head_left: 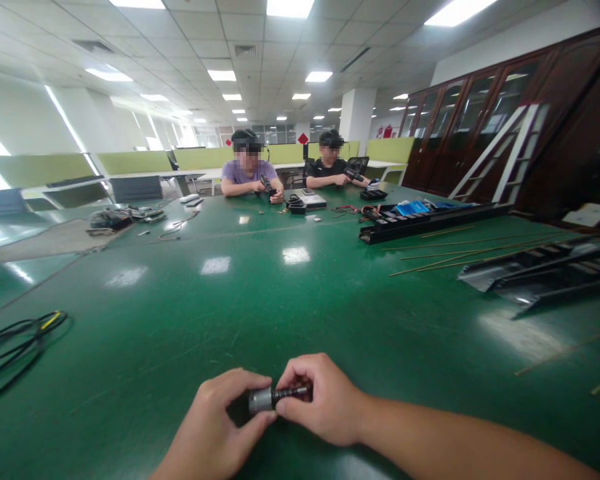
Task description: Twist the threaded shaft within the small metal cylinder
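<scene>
Low over the near part of the green table [220, 320], both hands meet at a small cylindrical metal part [261, 400], silver at its wide left end, with a thinner dark, ribbed shaft pointing right. My left hand [220, 420] grips the wide silver end between thumb and fingers. Thumb and fingers of my right hand [325, 400] close around the thin shaft, whose bright tip shows past the thumb. The part lies roughly level. Its exact kind cannot be made out, and the fingers hide some of the shaft.
A coiled black cable [25, 340] lies at the left. Black metal channels [530, 280] and thin brass-coloured rods [445, 263] lie at the right, with another channel [430, 223] behind. Across the table, a person in purple [250, 177] and a person in black [333, 170] handle dark tools.
</scene>
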`<state>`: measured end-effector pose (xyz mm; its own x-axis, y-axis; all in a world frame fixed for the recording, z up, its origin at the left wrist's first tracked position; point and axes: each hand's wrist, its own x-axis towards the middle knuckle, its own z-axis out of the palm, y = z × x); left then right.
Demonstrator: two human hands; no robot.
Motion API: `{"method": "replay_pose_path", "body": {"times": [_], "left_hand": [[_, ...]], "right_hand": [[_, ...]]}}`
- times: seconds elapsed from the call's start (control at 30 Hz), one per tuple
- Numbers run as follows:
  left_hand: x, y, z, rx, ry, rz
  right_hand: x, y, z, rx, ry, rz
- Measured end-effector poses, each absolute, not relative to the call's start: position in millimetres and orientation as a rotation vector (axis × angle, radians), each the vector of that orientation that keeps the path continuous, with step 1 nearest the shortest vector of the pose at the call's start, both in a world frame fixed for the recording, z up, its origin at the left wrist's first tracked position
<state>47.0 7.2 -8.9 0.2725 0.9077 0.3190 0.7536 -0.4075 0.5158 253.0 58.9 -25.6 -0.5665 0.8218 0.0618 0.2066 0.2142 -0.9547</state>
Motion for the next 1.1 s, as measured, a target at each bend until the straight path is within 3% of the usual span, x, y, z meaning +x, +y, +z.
{"method": "replay_pose_path", "body": {"times": [1.1], "left_hand": [[47.1, 7.3, -7.6, 2.251, 1.556, 0.786]], "right_hand": [[254.0, 58.3, -26.2, -0.946, -1.952, 1.329]]}}
